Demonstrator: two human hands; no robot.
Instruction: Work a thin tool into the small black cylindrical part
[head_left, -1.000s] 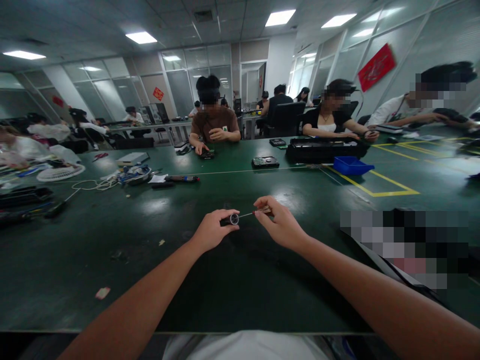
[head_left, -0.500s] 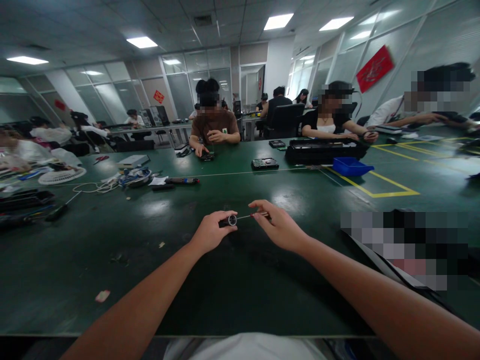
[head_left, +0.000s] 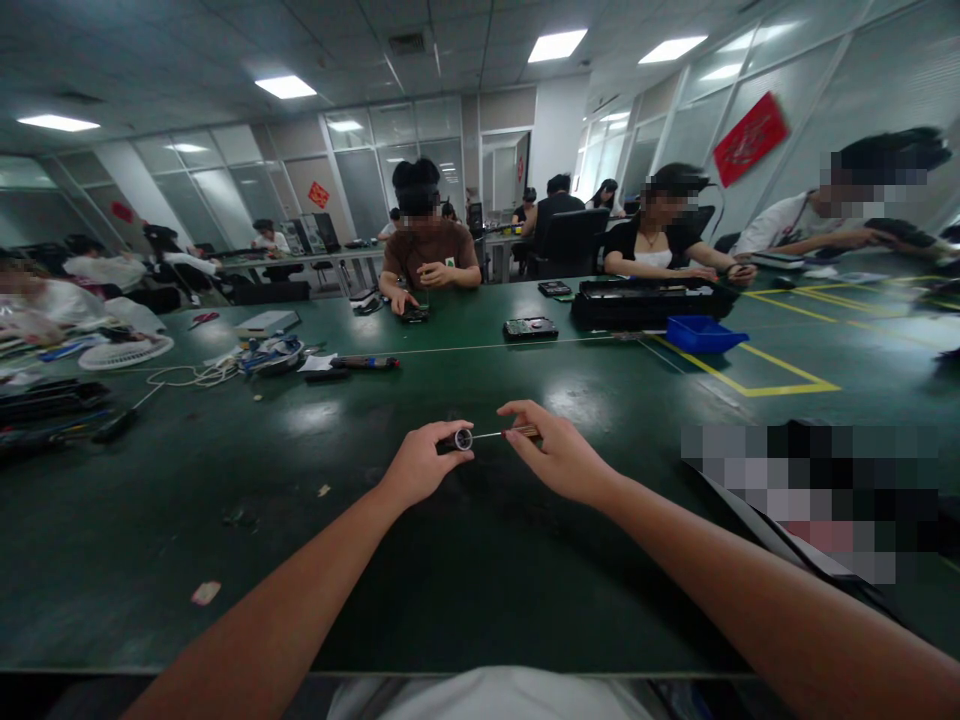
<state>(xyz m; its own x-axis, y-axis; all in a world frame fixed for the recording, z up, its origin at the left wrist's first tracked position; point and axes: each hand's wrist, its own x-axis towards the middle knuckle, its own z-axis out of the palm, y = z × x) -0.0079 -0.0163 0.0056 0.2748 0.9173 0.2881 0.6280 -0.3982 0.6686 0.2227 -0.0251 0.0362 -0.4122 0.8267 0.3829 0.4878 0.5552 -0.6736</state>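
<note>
My left hand (head_left: 420,462) is closed around a small dark cylinder (head_left: 459,440) with a silvery round end that faces right. My right hand (head_left: 559,455) pinches the handle of a thin screwdriver (head_left: 504,434), whose metal shaft points left and meets the cylinder's end. Both hands hover just above the dark green table (head_left: 480,560), in the middle of the view.
Across the table lie a hard drive (head_left: 530,327), a blue tray (head_left: 705,332), a long black device (head_left: 651,297), yellow tape lines (head_left: 780,372), cables and tools (head_left: 270,355) at left. Several people sit at the far side. A blurred object (head_left: 810,500) lies at right.
Both hands have sunk slightly and my right hand has drawn a little closer to the left; the screwdriver stays at the cylinder's end.
</note>
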